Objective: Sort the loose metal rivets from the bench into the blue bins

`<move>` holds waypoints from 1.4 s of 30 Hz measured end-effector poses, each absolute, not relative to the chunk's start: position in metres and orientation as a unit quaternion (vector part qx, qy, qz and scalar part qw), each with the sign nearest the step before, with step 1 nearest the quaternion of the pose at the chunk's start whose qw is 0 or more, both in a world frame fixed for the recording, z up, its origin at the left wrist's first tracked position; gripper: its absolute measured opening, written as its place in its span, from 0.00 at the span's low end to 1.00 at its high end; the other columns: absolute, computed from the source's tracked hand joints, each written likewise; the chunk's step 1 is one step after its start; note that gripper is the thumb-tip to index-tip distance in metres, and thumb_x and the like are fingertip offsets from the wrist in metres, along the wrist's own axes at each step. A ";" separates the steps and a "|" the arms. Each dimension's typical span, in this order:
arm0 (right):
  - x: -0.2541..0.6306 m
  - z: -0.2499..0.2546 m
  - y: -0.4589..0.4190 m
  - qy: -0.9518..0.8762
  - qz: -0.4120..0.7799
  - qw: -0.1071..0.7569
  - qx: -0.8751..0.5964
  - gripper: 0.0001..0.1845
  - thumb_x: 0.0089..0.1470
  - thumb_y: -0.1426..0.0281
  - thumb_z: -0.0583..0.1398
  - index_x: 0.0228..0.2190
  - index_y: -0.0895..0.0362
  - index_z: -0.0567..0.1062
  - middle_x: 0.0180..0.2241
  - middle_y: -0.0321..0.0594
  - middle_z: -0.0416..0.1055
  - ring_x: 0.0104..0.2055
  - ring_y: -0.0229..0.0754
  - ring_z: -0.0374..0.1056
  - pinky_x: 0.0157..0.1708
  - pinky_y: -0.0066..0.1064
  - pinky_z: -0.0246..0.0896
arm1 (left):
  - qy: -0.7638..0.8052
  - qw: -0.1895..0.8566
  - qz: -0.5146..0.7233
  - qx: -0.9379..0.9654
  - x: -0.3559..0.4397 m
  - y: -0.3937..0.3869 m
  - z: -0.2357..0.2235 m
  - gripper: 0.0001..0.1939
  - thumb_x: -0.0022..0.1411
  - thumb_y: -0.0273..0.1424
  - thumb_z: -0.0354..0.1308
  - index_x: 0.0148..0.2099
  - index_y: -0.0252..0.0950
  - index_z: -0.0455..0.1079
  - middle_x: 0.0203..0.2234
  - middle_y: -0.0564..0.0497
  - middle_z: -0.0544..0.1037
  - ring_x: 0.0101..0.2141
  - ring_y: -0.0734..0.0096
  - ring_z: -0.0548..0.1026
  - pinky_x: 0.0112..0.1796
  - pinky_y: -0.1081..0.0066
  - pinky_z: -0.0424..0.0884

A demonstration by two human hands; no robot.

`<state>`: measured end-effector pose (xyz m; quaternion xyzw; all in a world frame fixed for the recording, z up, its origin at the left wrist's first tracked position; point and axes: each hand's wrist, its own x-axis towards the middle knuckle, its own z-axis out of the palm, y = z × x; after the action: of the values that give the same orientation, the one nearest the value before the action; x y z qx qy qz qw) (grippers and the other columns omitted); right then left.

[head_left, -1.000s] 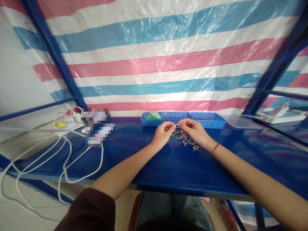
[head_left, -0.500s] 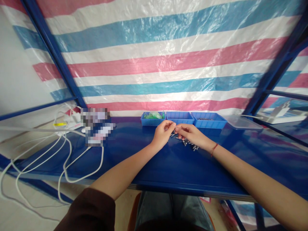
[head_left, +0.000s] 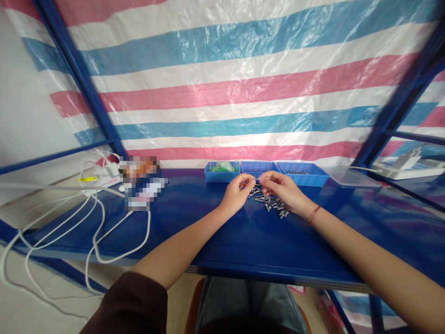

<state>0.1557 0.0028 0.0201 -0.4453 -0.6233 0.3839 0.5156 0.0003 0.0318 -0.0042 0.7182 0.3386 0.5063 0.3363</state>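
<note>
Between my two hands a thin, short metal piece (head_left: 257, 179) spans the small gap from fingertip to fingertip. My left hand (head_left: 237, 192) pinches its left end with thumb and forefinger. At its right end, the thumb and fingers of my right hand (head_left: 279, 189) are closed on it. Whether it is one part or two joined parts is too small to tell. Below and partly behind my right hand lies a loose pile of small metal pieces (head_left: 268, 202), silvery with dark parts, on the blue table (head_left: 229, 246).
Behind my hands stand a blue bin (head_left: 222, 177) with green items, a middle blue bin (head_left: 259, 166), and a right blue bin (head_left: 308, 179) holding small metal pieces. A clear plastic lid (head_left: 354, 177) lies to the right. White cables (head_left: 100, 232) trail over the table's left side.
My right hand was close against the left half a second ago, lower over the pile. Now it has moved up and right, and the metal piece shows between the fingertips again.
</note>
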 end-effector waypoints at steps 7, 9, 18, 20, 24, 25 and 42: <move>0.216 0.019 0.029 -0.591 0.011 0.523 -0.614 0.13 0.50 0.61 0.57 0.28 0.58 0.74 0.27 0.43 0.73 0.28 0.41 0.67 0.32 0.33 0.60 | 0.422 0.113 0.310 0.845 -0.007 0.021 -0.004 0.17 0.61 0.42 0.52 0.49 0.41 0.68 0.43 0.47 0.74 0.47 0.58 0.68 0.47 0.57 0.64; 0.243 0.016 0.037 -0.569 -0.085 0.476 -0.665 0.14 0.51 0.63 0.55 0.31 0.58 0.76 0.29 0.45 0.74 0.29 0.44 0.68 0.33 0.35 0.59 | 0.429 0.058 0.251 0.866 -0.010 0.018 -0.003 0.18 0.61 0.43 0.51 0.50 0.43 0.68 0.47 0.46 0.71 0.50 0.53 0.65 0.47 0.53 0.62; 0.278 0.008 0.045 -0.541 -0.156 0.361 -0.744 0.20 0.52 0.60 0.53 0.33 0.60 0.79 0.28 0.51 0.74 0.28 0.47 0.68 0.26 0.34 0.55 | 0.434 0.062 0.207 0.875 -0.012 0.022 -0.003 0.11 0.63 0.35 0.50 0.40 0.43 0.74 0.44 0.48 0.73 0.45 0.58 0.66 0.45 0.57 0.60; 0.270 0.011 0.043 -0.552 -0.156 0.368 -0.732 0.19 0.51 0.61 0.53 0.32 0.60 0.79 0.27 0.49 0.74 0.28 0.47 0.68 0.27 0.34 0.55 | 0.432 0.048 0.206 0.877 -0.012 0.022 -0.004 0.12 0.64 0.35 0.49 0.37 0.42 0.74 0.42 0.49 0.74 0.44 0.60 0.66 0.44 0.59 0.60; 0.247 0.018 0.035 -0.592 -0.131 0.382 -0.697 0.17 0.50 0.64 0.53 0.32 0.58 0.78 0.29 0.46 0.75 0.30 0.47 0.69 0.30 0.33 0.57 | 0.438 0.015 0.209 0.874 -0.012 0.023 -0.006 0.11 0.64 0.35 0.50 0.39 0.42 0.74 0.39 0.48 0.75 0.43 0.59 0.66 0.42 0.59 0.60; 0.240 0.020 0.033 -0.604 -0.122 0.387 -0.686 0.16 0.50 0.63 0.53 0.32 0.58 0.78 0.29 0.45 0.76 0.30 0.47 0.69 0.30 0.33 0.57 | 0.441 0.010 0.212 0.872 -0.012 0.024 -0.006 0.11 0.63 0.35 0.50 0.41 0.42 0.74 0.39 0.48 0.75 0.43 0.58 0.66 0.42 0.59 0.60; 0.176 0.016 0.009 -0.781 0.127 0.374 -0.484 0.15 0.49 0.59 0.59 0.34 0.56 0.77 0.28 0.39 0.74 0.26 0.40 0.66 0.29 0.33 0.60 | 0.408 0.089 0.344 0.841 -0.009 0.029 -0.001 0.11 0.64 0.35 0.49 0.40 0.40 0.72 0.36 0.51 0.77 0.39 0.65 0.71 0.42 0.67 0.63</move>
<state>0.1761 0.0095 0.0163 -0.4842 -0.7809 0.1266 0.3737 -0.0092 0.0290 -0.0013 0.8410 0.4083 0.3436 0.0890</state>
